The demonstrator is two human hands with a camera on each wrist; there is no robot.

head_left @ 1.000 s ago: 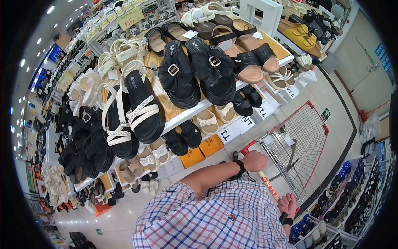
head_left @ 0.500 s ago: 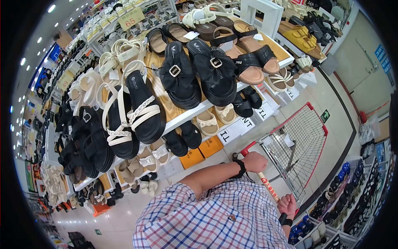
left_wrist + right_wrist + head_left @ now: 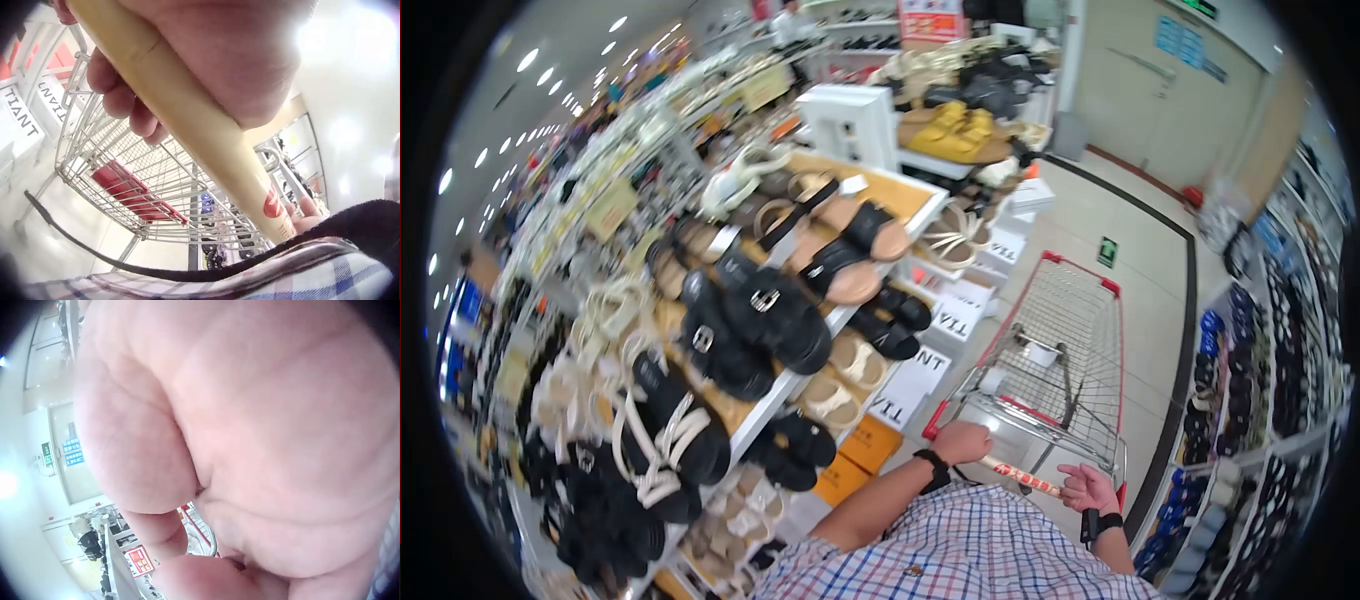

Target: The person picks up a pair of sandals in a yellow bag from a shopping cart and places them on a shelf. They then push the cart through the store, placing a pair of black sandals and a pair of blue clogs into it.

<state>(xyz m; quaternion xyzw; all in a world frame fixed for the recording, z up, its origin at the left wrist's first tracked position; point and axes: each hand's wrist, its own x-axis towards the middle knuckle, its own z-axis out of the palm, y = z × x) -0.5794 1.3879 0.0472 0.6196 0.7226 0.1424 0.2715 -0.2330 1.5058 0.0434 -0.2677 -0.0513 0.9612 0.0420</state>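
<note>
In the head view my left hand (image 3: 962,441) grips the left part of a shopping cart's handle (image 3: 1022,474). From the left wrist, the cream handle (image 3: 206,137) runs under the palm, with the fingertips (image 3: 119,100) curled round its far side. My right hand (image 3: 1090,488) is at the handle's right end, its fingers loosely bent and pointing left. The right wrist view is filled mostly by the palm (image 3: 269,425), with nothing held in it. The wire cart (image 3: 1050,350) with red trim stands ahead of both hands.
Along the left runs a display table (image 3: 745,425) of sandals, including black bow slides (image 3: 775,315) and white-strapped sandals (image 3: 665,440). Shoe boxes (image 3: 910,385) stand below it. On the right is a shelf of shoes (image 3: 1230,390). A door (image 3: 1165,95) closes the far aisle.
The head view has swung right and up, so the sandals sit further left and the door shows more. The right hand's fingers have loosened from a curl. The left hand keeps its grip.
</note>
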